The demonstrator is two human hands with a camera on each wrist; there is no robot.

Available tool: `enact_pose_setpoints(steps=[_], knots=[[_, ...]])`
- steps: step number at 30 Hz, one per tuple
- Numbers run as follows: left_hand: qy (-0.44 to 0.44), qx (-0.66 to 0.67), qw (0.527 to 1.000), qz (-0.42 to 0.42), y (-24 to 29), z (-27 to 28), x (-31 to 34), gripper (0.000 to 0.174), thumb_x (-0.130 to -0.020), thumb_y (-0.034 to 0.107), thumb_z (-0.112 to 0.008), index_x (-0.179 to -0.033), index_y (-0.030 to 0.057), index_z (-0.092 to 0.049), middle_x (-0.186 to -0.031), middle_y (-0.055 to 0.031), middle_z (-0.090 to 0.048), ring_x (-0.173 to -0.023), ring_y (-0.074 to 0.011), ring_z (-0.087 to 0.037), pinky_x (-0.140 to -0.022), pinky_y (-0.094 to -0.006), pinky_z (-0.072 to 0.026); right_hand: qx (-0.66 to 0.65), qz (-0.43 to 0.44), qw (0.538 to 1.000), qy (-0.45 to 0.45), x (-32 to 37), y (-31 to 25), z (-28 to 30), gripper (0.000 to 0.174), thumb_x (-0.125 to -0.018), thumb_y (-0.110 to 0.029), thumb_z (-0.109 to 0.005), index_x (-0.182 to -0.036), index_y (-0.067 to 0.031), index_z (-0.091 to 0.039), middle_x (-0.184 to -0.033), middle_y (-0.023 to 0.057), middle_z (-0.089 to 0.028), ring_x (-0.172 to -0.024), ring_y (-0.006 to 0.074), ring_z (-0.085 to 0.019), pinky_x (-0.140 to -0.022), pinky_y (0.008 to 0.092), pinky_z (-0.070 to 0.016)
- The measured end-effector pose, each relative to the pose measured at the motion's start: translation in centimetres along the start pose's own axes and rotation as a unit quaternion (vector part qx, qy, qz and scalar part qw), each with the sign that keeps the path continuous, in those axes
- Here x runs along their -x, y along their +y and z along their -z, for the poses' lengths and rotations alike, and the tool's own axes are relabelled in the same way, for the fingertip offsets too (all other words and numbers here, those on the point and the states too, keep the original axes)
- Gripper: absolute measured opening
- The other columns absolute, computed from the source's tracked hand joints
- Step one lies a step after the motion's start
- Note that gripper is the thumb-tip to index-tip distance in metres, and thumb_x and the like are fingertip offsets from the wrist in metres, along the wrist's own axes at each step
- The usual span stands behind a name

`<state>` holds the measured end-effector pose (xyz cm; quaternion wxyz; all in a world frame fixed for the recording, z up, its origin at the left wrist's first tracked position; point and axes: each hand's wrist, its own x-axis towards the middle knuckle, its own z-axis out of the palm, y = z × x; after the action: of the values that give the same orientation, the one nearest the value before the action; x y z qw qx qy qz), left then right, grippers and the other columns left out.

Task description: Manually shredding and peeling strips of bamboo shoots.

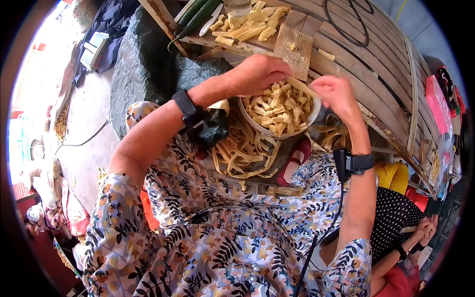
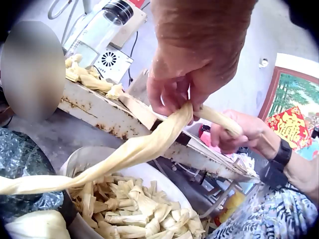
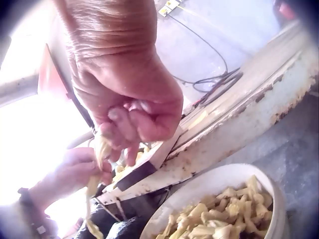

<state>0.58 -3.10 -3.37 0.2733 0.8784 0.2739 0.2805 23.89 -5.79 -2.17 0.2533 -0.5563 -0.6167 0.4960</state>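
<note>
A long pale yellow strip (image 1: 300, 85) (image 2: 134, 149) (image 3: 99, 154) stretches between both hands above a white bowl (image 1: 311, 117) (image 2: 84, 157) (image 3: 219, 181) filled with several knotted pieces of the same stuff. My left hand (image 1: 260, 73) (image 2: 187, 84) (image 3: 75, 172) pinches the strip at its middle with curled fingers. To its right, my right hand (image 1: 335, 91) (image 2: 234, 134) (image 3: 132, 112) grips the strip's other end in a closed fist. The strip's loose tail trails down past the bowl in the left wrist view.
A heap of uncut strips (image 1: 245, 151) lies in the lap below the bowl. A wooden bench (image 1: 346, 59) ahead carries cut pieces (image 1: 247, 24), a small board (image 1: 294, 45), cucumbers (image 1: 198, 15) and a cable (image 1: 346, 22). Another seated person (image 1: 401, 222) is at lower right.
</note>
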Motion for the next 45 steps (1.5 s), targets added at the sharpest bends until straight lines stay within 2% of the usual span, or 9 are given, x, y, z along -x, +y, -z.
enact_pose_setpoints(steps=[4,11,13,26,31,33,36,38,45], knots=[[-0.107,0.256,0.956,0.093,1.0,1.2,-0.8,0.012,-0.085,0.008,-0.051,-0.091,0.0023,-0.059,-0.08,-0.0024,-0.06,-0.075,-0.0086,-0.055,-0.069,-0.0227,-0.0443,-0.106,-0.008,0.957,-0.269,2.7,-5.0,-2.3,0.02,-0.083,-0.016,-0.058,-0.096,-0.0009,-0.063,-0.064,-0.0016,-0.058,-0.047,0.0016,-0.045,-0.041,0.0156,-0.0333],[-0.039,0.499,0.843,0.194,3.6,2.4,-1.3,0.022,-0.093,0.019,-0.043,-0.095,0.0009,-0.057,-0.069,-0.0002,-0.054,-0.061,-0.0064,-0.051,-0.056,-0.0178,-0.0422,-0.431,0.159,0.851,-0.253,1.7,-2.4,-1.5,0.053,-0.088,-0.041,-0.046,-0.109,0.0071,-0.052,-0.047,-0.0079,-0.035,-0.042,0.0016,-0.025,-0.044,0.0198,-0.0224],[-0.041,0.465,0.871,0.154,3.0,2.6,-1.4,0.023,-0.092,0.022,-0.044,-0.09,0.003,-0.057,-0.065,0.0021,-0.052,-0.055,-0.004,-0.048,-0.05,-0.0168,-0.0389,-0.425,0.151,0.859,-0.241,2.1,-3.1,-1.9,0.053,-0.088,-0.041,-0.047,-0.11,0.007,-0.051,-0.047,-0.0079,-0.034,-0.043,0.0017,-0.025,-0.045,0.0199,-0.0225],[-0.237,0.754,0.596,0.141,0.2,-4.1,0.6,0.059,-0.075,0.049,-0.06,-0.107,0.0014,-0.05,-0.078,-0.0052,-0.055,-0.05,-0.0032,-0.044,-0.042,-0.012,-0.033,-0.155,0.096,0.983,-0.038,1.7,-5.3,-3.7,0.031,-0.078,-0.01,-0.064,-0.107,0.001,-0.059,-0.071,0.0044,-0.061,-0.05,0.0038,-0.048,-0.048,0.0163,-0.0427],[-0.067,0.73,0.621,0.278,0.9,-4.3,0.5,0.034,-0.086,0.027,-0.055,-0.108,0.0014,-0.051,-0.073,-0.0023,-0.055,-0.049,-0.0047,-0.041,-0.045,-0.0156,-0.0359,-0.024,0.223,0.972,0.076,0.5,-3.1,-4.2,0.028,-0.072,-0.014,-0.069,-0.097,-0.0032,-0.063,-0.066,0.001,-0.054,-0.055,0.0113,-0.052,-0.047,0.0237,-0.0409],[0.039,0.599,0.734,0.318,1.4,-3.9,-0.2,0.025,-0.088,0.02,-0.052,-0.104,0.0004,-0.054,-0.069,-0.0012,-0.055,-0.049,-0.0044,-0.042,-0.046,-0.0163,-0.0367,0.151,0.331,0.907,0.213,0.1,-2.8,-3.8,0.026,-0.07,-0.017,-0.07,-0.091,-0.003,-0.063,-0.065,0.0033,-0.052,-0.057,0.0166,-0.054,-0.048,0.0269,-0.0402],[0.155,0.359,0.873,0.29,2.8,-2.3,-0.9,0.017,-0.087,0.013,-0.053,-0.09,-0.0014,-0.06,-0.063,0.0002,-0.053,-0.048,-0.0032,-0.044,-0.043,-0.0176,-0.037,0.17,0.234,0.93,0.227,1.0,-4.0,-4.5,0.023,-0.069,-0.021,-0.07,-0.082,-0.003,-0.064,-0.066,0.0068,-0.053,-0.057,0.0246,-0.053,-0.052,0.0298,-0.0407],[0.185,0.262,0.912,0.256,2.6,-2.3,-0.8,0.017,-0.086,0.014,-0.055,-0.086,-0.0018,-0.062,-0.061,0.0005,-0.053,-0.047,-0.0027,-0.045,-0.041,-0.018,-0.0365,0.101,0.166,0.967,0.163,0.0,-2.5,-4.6,0.022,-0.073,-0.024,-0.068,-0.079,-0.0024,-0.065,-0.069,0.0054,-0.057,-0.058,0.0134,-0.055,-0.052,0.027,-0.0403],[0.135,0.205,0.943,0.223,2.9,-1.4,-0.5,0.019,-0.084,0.016,-0.055,-0.084,-0.0028,-0.059,-0.062,-0.0006,-0.054,-0.049,-0.0057,-0.048,-0.043,-0.0201,-0.0391,-0.047,0.085,0.994,0.058,-0.8,-1.5,-4.5,0.017,-0.076,-0.016,-0.065,-0.08,0.0007,-0.065,-0.077,0.0052,-0.061,-0.07,0.0059,-0.053,-0.061,0.0227,-0.0423]])
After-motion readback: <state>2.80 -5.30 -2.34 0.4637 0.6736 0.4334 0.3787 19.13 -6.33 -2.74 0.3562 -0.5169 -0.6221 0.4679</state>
